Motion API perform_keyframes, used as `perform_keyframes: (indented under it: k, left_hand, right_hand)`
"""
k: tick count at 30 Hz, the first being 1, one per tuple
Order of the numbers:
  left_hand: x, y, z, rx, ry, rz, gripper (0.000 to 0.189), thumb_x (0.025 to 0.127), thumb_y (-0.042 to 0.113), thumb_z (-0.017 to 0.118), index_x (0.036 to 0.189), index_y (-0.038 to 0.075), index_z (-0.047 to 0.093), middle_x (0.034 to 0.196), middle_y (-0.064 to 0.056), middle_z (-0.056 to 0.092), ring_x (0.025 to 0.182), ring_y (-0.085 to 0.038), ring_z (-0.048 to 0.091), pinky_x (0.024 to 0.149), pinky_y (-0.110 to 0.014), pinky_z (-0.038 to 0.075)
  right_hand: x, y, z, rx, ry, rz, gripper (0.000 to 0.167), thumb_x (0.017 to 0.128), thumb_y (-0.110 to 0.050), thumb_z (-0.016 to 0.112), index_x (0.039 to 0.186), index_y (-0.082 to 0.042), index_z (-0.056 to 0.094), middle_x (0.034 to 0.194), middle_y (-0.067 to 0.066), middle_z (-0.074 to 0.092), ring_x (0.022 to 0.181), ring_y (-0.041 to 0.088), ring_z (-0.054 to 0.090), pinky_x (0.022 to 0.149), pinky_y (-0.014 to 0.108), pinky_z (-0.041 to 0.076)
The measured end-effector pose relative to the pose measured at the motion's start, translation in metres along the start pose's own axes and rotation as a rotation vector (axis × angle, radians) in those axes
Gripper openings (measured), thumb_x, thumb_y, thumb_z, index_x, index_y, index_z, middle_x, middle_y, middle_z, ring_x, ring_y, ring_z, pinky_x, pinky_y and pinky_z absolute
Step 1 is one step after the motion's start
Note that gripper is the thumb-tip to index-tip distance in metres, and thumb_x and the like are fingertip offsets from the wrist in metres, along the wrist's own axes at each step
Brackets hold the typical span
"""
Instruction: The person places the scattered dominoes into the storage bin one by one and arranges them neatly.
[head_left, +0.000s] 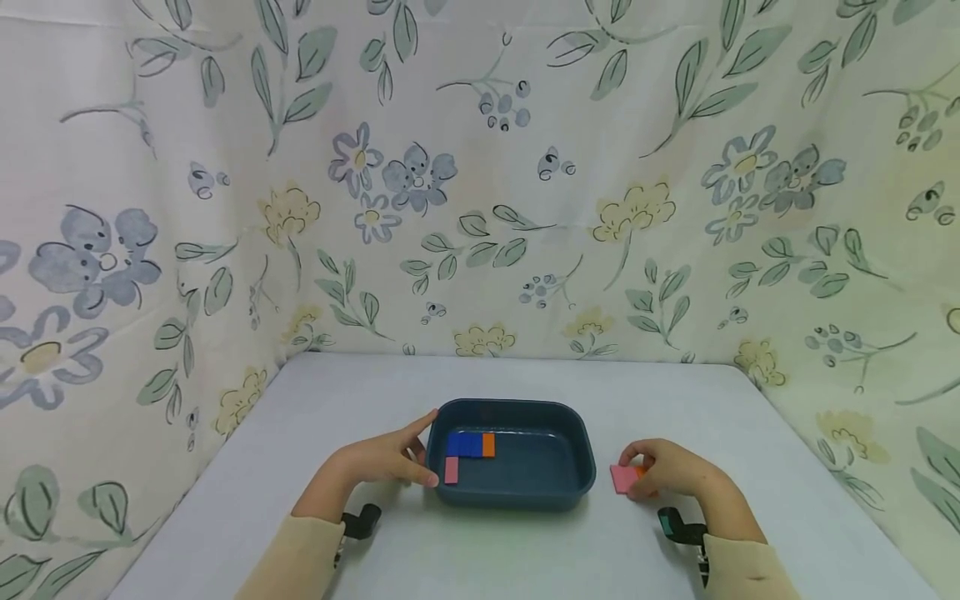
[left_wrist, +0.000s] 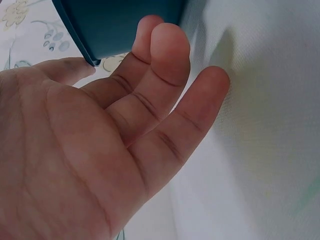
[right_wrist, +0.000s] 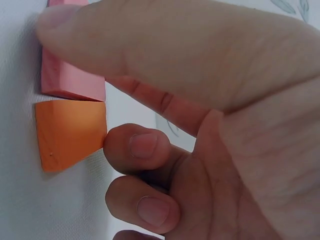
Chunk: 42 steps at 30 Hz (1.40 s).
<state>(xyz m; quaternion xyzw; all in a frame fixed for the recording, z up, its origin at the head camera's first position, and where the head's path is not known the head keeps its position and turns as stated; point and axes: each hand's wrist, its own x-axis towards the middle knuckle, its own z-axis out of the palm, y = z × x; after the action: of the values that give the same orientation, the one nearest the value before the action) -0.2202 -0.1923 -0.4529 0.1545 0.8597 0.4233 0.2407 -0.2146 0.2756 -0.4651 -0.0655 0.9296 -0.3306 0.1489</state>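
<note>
My left hand (head_left: 382, 460) steadies the tray (head_left: 558, 496), fingers straight; right of the tray, my right hand (head_left: 667, 471) pinches the pink block (head_left: 622, 478), lifting comes next.

**Surface and what lay on it**

The surface (head_left: 525, 550) was pale grey-white, covered with a smooth cloth, and bounded at the back and both sides by a floral curtain. A dark blue tray (head_left: 585, 467) sat directly on it near the front centre. To the right of the tray, apart from it, a pink block (head_left: 622, 478) lay flat on the cloth. An orange block (right_wrist: 70, 132) lay just beside the pink one; the right wrist view showed a narrow gap between them. Both forearms rested on the surface at the front edge.
</note>
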Motion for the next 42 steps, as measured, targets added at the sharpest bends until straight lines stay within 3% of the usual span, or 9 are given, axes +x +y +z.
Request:
perform_keyframes:
  k: [10, 15, 20, 30, 34, 42]
  left_hand:
    - [0.0, 0.0, 0.0, -0.004, -0.007, 0.014, 0.11, 0.082, 0.03, 0.085, 0.163, 0.022, 0.01, 0.109, -0.009, 0.053, 0.094, -0.024, 0.057, 0.083, -0.046, 0.044]
    - [0.0, -0.002, -0.001, -0.025, -0.016, 0.028, 0.109, 0.083, 0.029, 0.084, 0.163, 0.022, 0.01, 0.11, -0.011, 0.053, 0.091, -0.024, 0.058, 0.079, -0.044, 0.044]
    - [0.001, -0.005, -0.001, -0.049, -0.024, 0.034, 0.108, 0.084, 0.027, 0.083, 0.163, 0.022, 0.01, 0.11, -0.011, 0.053, 0.089, -0.025, 0.058, 0.078, -0.042, 0.044]
    - [0.002, -0.004, 0.0, -0.023, -0.017, 0.028, 0.108, 0.084, 0.031, 0.083, 0.163, 0.024, 0.011, 0.11, -0.01, 0.053, 0.086, -0.024, 0.059, 0.078, -0.044, 0.043]
    - [0.002, -0.004, 0.0, -0.018, -0.012, 0.023, 0.108, 0.083, 0.032, 0.083, 0.163, 0.025, 0.01, 0.11, -0.01, 0.053, 0.087, -0.024, 0.058, 0.078, -0.044, 0.042]
    - [0.0, -0.004, 0.0, -0.031, -0.015, 0.023, 0.108, 0.084, 0.03, 0.083, 0.163, 0.024, 0.01, 0.109, -0.01, 0.053, 0.086, -0.024, 0.058, 0.077, -0.043, 0.043]
  right_hand:
    - [0.0, -0.006, 0.0, -0.034, 0.044, -0.003, 0.038, 0.074, -0.021, 0.089, 0.108, -0.016, 0.07, 0.083, 0.009, 0.048, 0.077, 0.024, 0.047, 0.062, 0.038, 0.033]
    - [0.0, -0.015, -0.004, -0.077, 0.077, 0.012, 0.039, 0.075, -0.026, 0.088, 0.11, -0.018, 0.072, 0.104, 0.013, 0.058, 0.097, 0.031, 0.052, 0.073, 0.048, 0.047]
    - [-0.007, -0.027, -0.011, -0.097, 0.112, -0.013, 0.04, 0.076, -0.029, 0.088, 0.11, -0.016, 0.072, 0.123, 0.022, 0.061, 0.111, 0.039, 0.055, 0.087, 0.06, 0.047]
    - [-0.021, -0.046, -0.021, -0.151, 0.174, -0.048, 0.044, 0.078, -0.032, 0.086, 0.114, -0.011, 0.072, 0.121, 0.022, 0.062, 0.111, 0.041, 0.056, 0.084, 0.056, 0.05]
    - [-0.016, -0.039, -0.018, -0.155, 0.162, -0.024, 0.042, 0.078, -0.031, 0.086, 0.112, -0.012, 0.072, 0.121, 0.023, 0.061, 0.11, 0.04, 0.055, 0.085, 0.057, 0.049]
    - [-0.001, -0.016, -0.005, -0.11, 0.039, 0.021, 0.036, 0.077, -0.023, 0.086, 0.107, -0.017, 0.068, 0.111, 0.016, 0.059, 0.094, 0.03, 0.053, 0.076, 0.052, 0.047]
